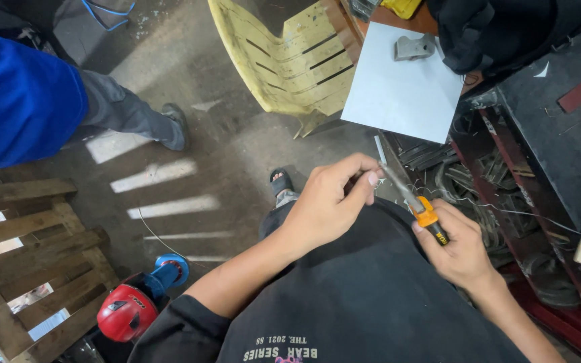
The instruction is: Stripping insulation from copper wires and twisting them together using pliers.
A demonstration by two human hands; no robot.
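At far left, a second person in a blue top [15,101] and grey trousers stands on the concrete floor [189,154], beside a wooden pallet [28,249]. Below it lies a red and blue power tool [136,302].

At centre, the left hand [327,202] is raised in front of the body. Its thumb and fingers are pressed together, pinching the lower end of a narrow metal strip [379,151]. The strip points up and away, toward the yellow plastic chair [290,60].

To the right, the right hand [462,249] is wrapped around the orange and black handle of the snips [415,205]. The blades meet the strip just beside the left fingertips.

Progress, as judged: the strip is already a thin offcut, separate from the grey sheet [405,87] on the bench. Trimming appears to be in hand; whether a cut is complete cannot be told.
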